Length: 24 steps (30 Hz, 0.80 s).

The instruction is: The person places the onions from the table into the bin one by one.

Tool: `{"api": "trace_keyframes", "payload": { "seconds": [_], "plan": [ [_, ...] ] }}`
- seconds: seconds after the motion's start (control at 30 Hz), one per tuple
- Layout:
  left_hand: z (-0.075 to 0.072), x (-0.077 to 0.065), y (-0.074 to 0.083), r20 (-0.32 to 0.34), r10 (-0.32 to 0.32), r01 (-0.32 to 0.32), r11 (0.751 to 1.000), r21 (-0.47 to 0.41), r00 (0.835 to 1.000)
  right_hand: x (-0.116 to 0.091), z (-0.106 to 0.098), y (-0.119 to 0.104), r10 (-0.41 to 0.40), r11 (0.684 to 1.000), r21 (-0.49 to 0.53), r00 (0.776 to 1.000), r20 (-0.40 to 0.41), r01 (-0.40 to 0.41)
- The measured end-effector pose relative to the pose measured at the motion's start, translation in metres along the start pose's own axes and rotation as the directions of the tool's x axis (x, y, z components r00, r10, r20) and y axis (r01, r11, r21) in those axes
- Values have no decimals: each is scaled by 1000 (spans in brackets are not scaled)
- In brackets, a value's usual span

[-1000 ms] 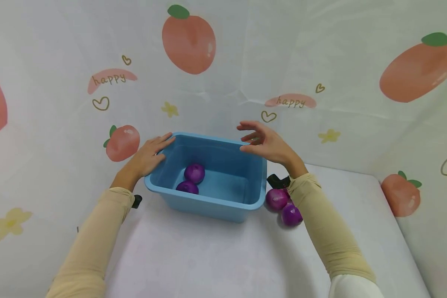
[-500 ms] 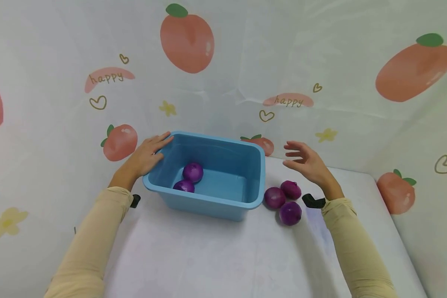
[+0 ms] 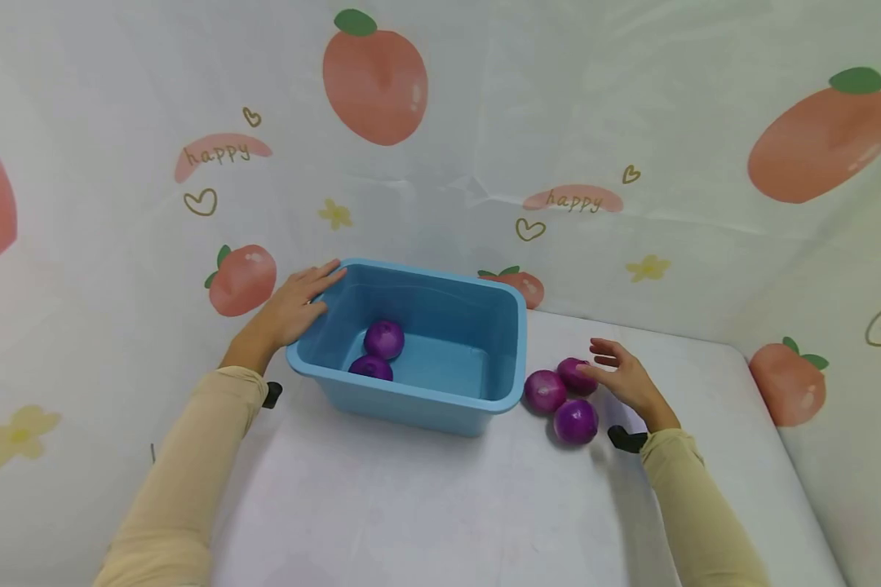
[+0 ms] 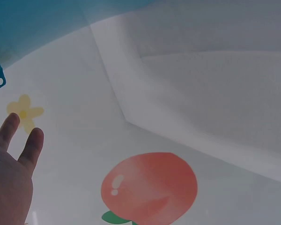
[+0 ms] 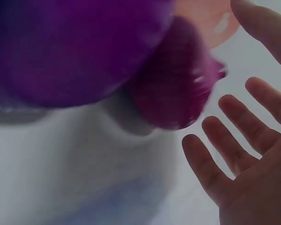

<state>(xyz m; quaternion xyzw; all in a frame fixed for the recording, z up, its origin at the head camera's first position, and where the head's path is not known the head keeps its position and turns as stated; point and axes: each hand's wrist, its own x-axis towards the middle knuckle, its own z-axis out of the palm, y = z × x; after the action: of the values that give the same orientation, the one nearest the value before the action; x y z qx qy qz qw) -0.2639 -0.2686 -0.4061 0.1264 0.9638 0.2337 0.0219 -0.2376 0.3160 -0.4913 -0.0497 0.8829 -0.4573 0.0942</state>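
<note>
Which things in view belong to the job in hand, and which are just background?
Likely the job: blue bin, left hand at its rim; two purple onions inside it; three purple onions on the table, right hand beside them.
Likely background: the table itself; fruit-printed backdrop.

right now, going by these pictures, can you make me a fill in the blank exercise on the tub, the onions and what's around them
1. The left hand rests on the rim of a tub coloured ____.
2. Inside the tub, the onions in view number ____.
3. Near the right hand, the loose onions on the table number ____.
4. The word printed twice on the wall covering is ____.

Missing words: blue; two; three; happy
</note>
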Motion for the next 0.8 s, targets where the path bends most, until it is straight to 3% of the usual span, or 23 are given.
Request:
{"api": "trace_keyframes", "payload": {
  "seconds": [0.2,0.37,0.8],
  "plan": [
    [1,0,2,-6,6,-6,1000,-4,1000,0,8,20,86,991,95,993,84,-93],
    [-1,-2,2,-7,6,-6,1000,-11,1000,2,10,31,93,982,155,988,125,-112],
    [-1,0,1,-10,16,-16,1000,-13,1000,-1,15,32,120,991,50,983,136,-127]
  ]
}}
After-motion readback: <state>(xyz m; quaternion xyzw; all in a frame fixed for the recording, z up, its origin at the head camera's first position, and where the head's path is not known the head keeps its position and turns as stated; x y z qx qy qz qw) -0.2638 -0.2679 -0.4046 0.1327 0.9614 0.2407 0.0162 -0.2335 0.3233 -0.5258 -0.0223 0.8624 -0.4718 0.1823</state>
